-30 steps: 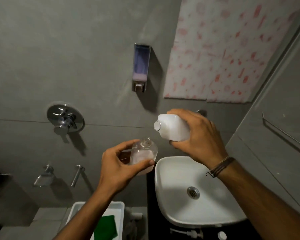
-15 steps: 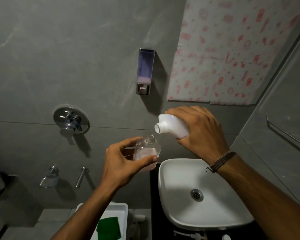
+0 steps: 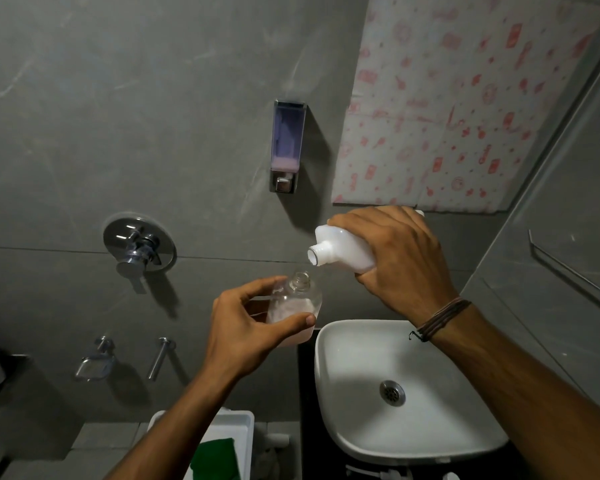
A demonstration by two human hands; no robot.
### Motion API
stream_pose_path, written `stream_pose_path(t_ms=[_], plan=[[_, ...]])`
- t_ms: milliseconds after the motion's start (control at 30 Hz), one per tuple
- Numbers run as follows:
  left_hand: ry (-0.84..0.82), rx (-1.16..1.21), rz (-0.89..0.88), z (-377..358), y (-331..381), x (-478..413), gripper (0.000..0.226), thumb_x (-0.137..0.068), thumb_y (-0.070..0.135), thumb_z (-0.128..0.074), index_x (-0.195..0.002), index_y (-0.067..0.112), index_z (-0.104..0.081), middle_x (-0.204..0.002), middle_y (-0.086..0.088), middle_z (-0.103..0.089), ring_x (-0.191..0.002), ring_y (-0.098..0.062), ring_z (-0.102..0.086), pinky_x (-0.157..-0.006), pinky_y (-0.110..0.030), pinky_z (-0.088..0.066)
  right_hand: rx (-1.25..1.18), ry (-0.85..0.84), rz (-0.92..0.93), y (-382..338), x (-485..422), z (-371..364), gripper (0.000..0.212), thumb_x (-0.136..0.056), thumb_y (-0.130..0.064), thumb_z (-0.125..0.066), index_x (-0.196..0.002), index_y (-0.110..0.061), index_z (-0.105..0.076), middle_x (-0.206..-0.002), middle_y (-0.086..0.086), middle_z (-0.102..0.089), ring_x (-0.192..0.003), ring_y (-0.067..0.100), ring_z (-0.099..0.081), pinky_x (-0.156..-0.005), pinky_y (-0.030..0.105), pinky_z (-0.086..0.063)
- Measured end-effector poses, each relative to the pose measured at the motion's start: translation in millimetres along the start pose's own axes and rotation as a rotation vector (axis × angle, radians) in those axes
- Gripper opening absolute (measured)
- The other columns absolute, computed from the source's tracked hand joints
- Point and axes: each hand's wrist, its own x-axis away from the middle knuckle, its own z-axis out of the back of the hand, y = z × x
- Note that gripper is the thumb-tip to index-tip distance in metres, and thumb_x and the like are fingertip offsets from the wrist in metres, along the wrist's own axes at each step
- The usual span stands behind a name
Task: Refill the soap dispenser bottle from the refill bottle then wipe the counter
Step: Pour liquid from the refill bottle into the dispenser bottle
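Seemingly mid-alignment, the head view shows the left hand (image 3: 246, 327) wrapped around the clear soap dispenser bottle (image 3: 297, 306), thumb across its front and fingers behind, holding it upright with its open neck facing up; that grip is clenched on the bottle, which has a pale pink layer low inside. The right hand (image 3: 392, 258) is clenched on the white refill bottle (image 3: 340, 249), tipped so its uncapped mouth angles down and left, just above and to the right of the dispenser's neck, not yet touching it. Both bottles hang in the air off the back left corner of the white sink (image 3: 329, 375), probably so that a missed drop lands on the basin or the dark counter (image 3: 305, 393) rather than the floor. No stream of soap can be made out between the two mouths. Below, near the picture's lower edge, a green cloth (image 3: 219, 455) lies in a white tray (image 3: 243, 420), likely kept for the wiping step. Compared with half a second ago, the refill bottle's mouth has dipped lower and drawn nearer the dispenser's neck, while the left hand has kept its bottle in much the same pose.
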Motion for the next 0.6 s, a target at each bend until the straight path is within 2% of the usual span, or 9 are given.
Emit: stream_pose_path(t_ms=[67, 200, 367, 600], plan=[[0.0, 0.012, 0.01, -0.5, 0.8, -0.5, 0.062, -0.055, 0.031, -0.106, -0.112, 0.031, -0.082, -0.102, 0.014, -0.083, -0.089, 0.002, -0.079, -0.076, -0.02, -0.065, -0.006, 0.019, 0.012, -0.6, -1.0, 0.9, 0.051, -0.072, -0.024, -0.077, -0.122, -0.028, -0.069, -0.114, -0.003, -0.074, -0.102, 0.028, -0.067, -0.09, 0.047, -0.05], [0.0, 0.028, 0.012, -0.4, 3.6, -0.9, 0.07, -0.047, 0.054, -0.096, -0.112, 0.032, -0.082, -0.101, 0.019, -0.083, -0.09, 0.003, -0.078, -0.075, -0.018, -0.064, 0.005, 0.017, 0.012, -0.6, -2.5, 1.4, 0.052, -0.072, -0.022, -0.083, -0.122, -0.027, -0.069, -0.116, -0.002, -0.074, -0.104, 0.028, -0.067, -0.092, 0.047, -0.05], [-0.007, 0.027, 0.016, 0.0, 1.5, -2.6, 0.07, -0.048, 0.054, -0.097, -0.113, 0.032, -0.082, -0.102, 0.019, -0.083, -0.091, 0.002, -0.079, -0.076, -0.021, -0.065, 0.021, 0.017, 0.011, -0.3, -4.1, 2.7, 0.053, -0.073, -0.023, -0.085, -0.124, -0.026, -0.07, -0.118, -0.002, -0.074, -0.106, 0.028, -0.067, -0.094, 0.048, -0.05], [-0.011, 0.035, 0.026, -0.3, -2.0, -5.5, 0.073, -0.049, 0.052, -0.099, -0.115, 0.027, -0.082, -0.103, 0.015, -0.084, -0.092, -0.003, -0.08, -0.081, -0.031, -0.068, 0.027, 0.022, 0.009, -1.5, -6.5, 4.3, 0.057, -0.07, -0.019, -0.087, -0.124, -0.026, -0.069, -0.118, -0.001, -0.074, -0.107, 0.029, -0.066, -0.095, 0.051, -0.049]])
